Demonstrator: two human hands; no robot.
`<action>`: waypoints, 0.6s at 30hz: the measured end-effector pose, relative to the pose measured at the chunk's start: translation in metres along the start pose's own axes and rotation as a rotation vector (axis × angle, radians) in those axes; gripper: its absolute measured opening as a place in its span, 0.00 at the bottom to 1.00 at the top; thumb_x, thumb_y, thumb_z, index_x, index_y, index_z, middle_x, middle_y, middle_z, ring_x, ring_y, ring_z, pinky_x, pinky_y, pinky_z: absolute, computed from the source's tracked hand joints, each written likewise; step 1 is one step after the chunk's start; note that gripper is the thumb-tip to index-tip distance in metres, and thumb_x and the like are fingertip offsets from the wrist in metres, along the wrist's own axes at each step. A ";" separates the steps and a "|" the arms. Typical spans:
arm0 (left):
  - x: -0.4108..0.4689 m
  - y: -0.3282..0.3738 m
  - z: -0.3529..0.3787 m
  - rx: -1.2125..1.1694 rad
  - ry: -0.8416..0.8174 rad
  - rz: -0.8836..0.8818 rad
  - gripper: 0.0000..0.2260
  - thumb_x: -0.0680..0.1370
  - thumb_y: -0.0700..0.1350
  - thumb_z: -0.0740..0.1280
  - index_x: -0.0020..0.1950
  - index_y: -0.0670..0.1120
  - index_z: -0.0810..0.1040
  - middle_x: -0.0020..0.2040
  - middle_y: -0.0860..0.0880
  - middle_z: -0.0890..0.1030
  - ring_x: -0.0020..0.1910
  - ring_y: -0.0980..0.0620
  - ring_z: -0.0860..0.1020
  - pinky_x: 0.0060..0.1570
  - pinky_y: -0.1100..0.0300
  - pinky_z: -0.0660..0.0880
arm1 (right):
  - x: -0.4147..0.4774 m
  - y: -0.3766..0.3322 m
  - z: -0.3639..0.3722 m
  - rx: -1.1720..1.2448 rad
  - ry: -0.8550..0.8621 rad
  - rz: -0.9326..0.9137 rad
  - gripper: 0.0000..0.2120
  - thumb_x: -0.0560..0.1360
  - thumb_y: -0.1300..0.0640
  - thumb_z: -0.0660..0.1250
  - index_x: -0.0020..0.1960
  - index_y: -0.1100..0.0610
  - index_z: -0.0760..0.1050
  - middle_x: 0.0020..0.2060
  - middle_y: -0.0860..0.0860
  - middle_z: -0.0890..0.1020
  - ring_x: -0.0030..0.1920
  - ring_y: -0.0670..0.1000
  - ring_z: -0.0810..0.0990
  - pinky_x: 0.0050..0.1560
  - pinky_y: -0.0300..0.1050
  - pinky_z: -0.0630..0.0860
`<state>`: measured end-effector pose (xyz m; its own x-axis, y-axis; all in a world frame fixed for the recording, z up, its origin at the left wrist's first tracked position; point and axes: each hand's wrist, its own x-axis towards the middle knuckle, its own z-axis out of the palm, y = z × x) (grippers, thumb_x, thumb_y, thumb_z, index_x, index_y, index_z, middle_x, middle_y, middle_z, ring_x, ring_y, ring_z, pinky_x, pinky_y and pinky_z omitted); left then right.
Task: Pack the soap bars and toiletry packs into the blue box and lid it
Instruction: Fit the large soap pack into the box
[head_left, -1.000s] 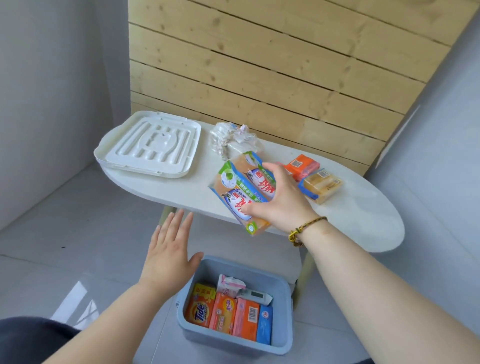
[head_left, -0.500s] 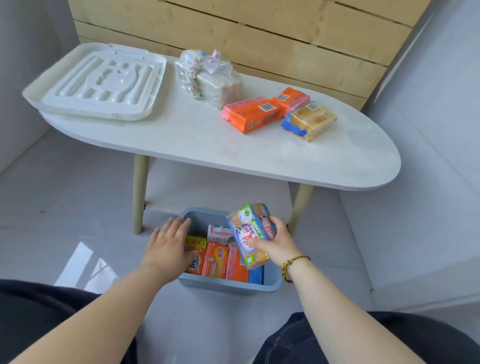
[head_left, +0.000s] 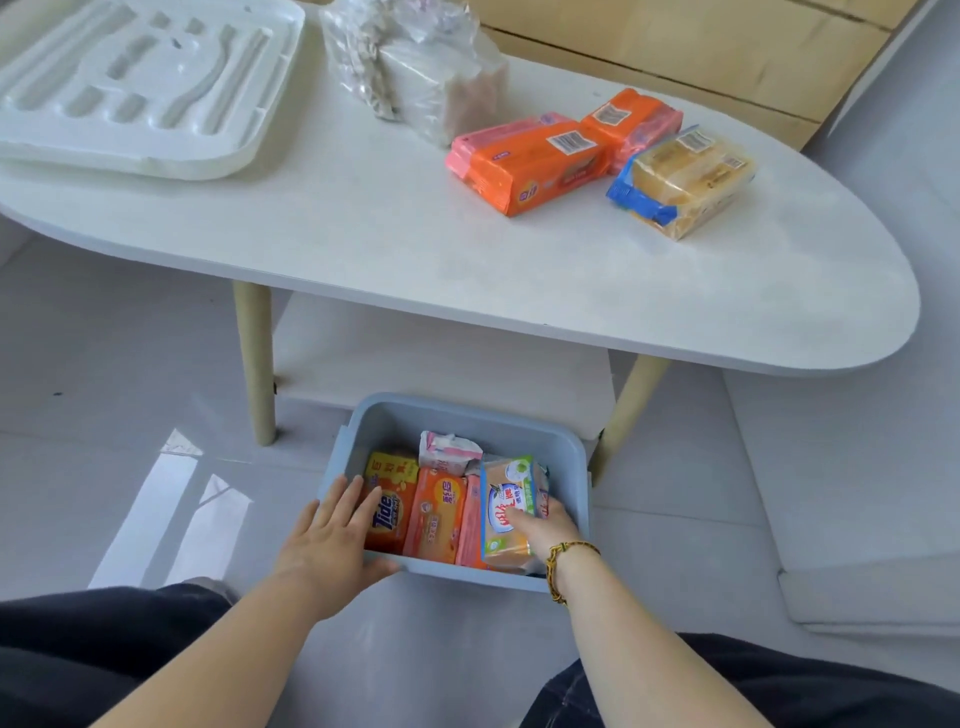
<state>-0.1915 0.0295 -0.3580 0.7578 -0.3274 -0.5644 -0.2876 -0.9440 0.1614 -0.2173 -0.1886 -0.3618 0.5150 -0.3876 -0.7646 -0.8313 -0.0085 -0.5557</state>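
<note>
While the left hand (head_left: 332, 535) lies flat on the near left corner of the blue box (head_left: 462, 411), the right hand (head_left: 545, 525) is down inside the box. The left hand's fingers are straight and close together. They reach over the rim, and the thumb lies along the front wall. It holds nothing. The right hand grips a green and blue soap pack (head_left: 506, 512) at its right edge, with the fingers curled behind it and one digit on the printed face. I cannot tell if that one is the thumb. The pack stands upright at the right side of the box, which is on the floor under the front edge of the white table (head_left: 467, 270). A bracelet (head_left: 566, 561) is on the right wrist.

I count five things in the box: the held pack, one Tide bar (head_left: 389, 512) at the left, one orange bar (head_left: 436, 522) beside it, one pink-red bar (head_left: 470, 525) partly hidden, and one small white and pink pack (head_left: 447, 449) behind them.

Four packs lie on the table: two orange packs (head_left: 524, 166), placed end to end, one yellow pack (head_left: 685, 182) just beside them, and one clear bag (head_left: 415, 73) of pale bars. One white lid (head_left: 140, 88) lies at the left end of the table.
</note>
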 end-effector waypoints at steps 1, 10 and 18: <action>0.003 0.001 0.002 0.005 -0.006 -0.002 0.37 0.75 0.65 0.52 0.75 0.49 0.38 0.77 0.47 0.39 0.74 0.47 0.35 0.73 0.51 0.40 | 0.003 0.000 0.001 -0.040 -0.001 0.018 0.22 0.75 0.60 0.65 0.67 0.61 0.66 0.62 0.59 0.76 0.60 0.59 0.77 0.55 0.47 0.74; 0.014 0.003 0.008 0.011 -0.018 -0.012 0.37 0.74 0.67 0.51 0.74 0.50 0.38 0.77 0.47 0.39 0.73 0.45 0.33 0.73 0.48 0.38 | 0.003 0.007 0.016 -0.685 0.320 -0.276 0.36 0.76 0.62 0.59 0.76 0.52 0.42 0.74 0.57 0.54 0.73 0.58 0.58 0.70 0.50 0.62; 0.015 0.002 0.010 0.031 -0.014 -0.011 0.38 0.73 0.68 0.49 0.74 0.50 0.38 0.77 0.48 0.39 0.73 0.46 0.32 0.73 0.48 0.37 | 0.028 0.000 0.012 -1.292 0.074 -0.455 0.41 0.73 0.46 0.63 0.75 0.49 0.40 0.76 0.55 0.38 0.75 0.60 0.35 0.73 0.60 0.36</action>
<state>-0.1865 0.0235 -0.3737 0.7529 -0.3159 -0.5774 -0.2972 -0.9459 0.1300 -0.2004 -0.1883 -0.3867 0.8138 -0.1672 -0.5566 -0.2158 -0.9762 -0.0223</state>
